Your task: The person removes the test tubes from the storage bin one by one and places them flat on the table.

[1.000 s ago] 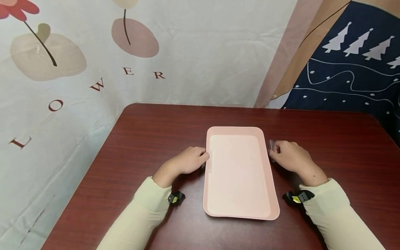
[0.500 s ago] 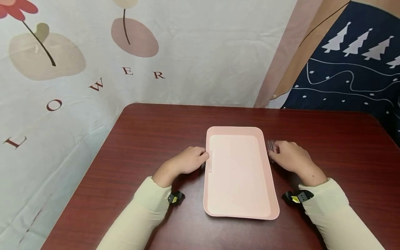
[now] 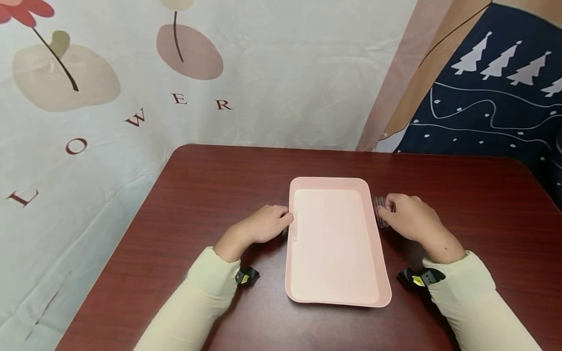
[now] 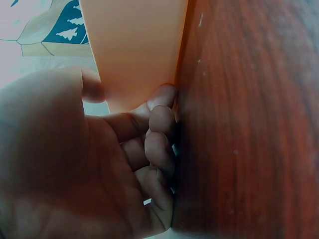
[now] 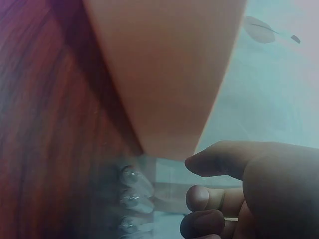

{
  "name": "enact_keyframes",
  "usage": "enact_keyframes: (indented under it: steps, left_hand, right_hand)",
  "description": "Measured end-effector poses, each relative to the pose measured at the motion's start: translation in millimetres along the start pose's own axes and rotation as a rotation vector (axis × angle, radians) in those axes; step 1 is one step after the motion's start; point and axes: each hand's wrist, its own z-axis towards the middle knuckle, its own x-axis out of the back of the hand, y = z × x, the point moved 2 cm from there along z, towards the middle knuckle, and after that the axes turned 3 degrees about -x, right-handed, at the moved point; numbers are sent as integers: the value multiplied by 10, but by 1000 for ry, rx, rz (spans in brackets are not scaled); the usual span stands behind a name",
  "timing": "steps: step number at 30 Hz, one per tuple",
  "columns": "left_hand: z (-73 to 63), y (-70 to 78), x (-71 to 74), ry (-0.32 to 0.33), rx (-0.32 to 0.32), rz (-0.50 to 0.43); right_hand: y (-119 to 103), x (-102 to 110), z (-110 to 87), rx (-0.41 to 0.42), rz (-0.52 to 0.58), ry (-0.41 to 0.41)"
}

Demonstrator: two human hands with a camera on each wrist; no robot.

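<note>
A pale pink tray (image 3: 335,243) lies on the table between both hands. On its left rim rests the thumb of my left hand (image 3: 263,225); in the left wrist view that hand's other fingers (image 4: 160,149) curl low against the outer wall and tabletop. A slim clear, rod-like shape (image 3: 295,226) shows along the tray's inner left side. Several clear tubes (image 3: 381,213) lie side by side at the outer right wall. Right at them is my right hand (image 3: 412,219); the right wrist view shows its loosely bent fingers (image 5: 202,224) apart from the tubes' rounded ends (image 5: 132,200).
The dark red-brown table (image 3: 228,168) has rounded far corners. Behind it hangs a pale printed cloth (image 3: 285,58), with a navy tree-patterned one (image 3: 483,102) at the right. A dark band (image 3: 423,278) sits at the right wrist.
By the tray's right side, more of the clear tubes has come into sight, and they lie slightly further left. My right hand has shifted a little away from them. The left hand stays put.
</note>
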Motion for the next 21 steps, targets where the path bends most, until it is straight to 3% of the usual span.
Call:
enact_keyframes:
  steps: [21]
  left_hand:
    - [-32, 40, 23, -11, 14, -11]
  right_hand:
    - [-307, 208, -176, 60, 64, 57]
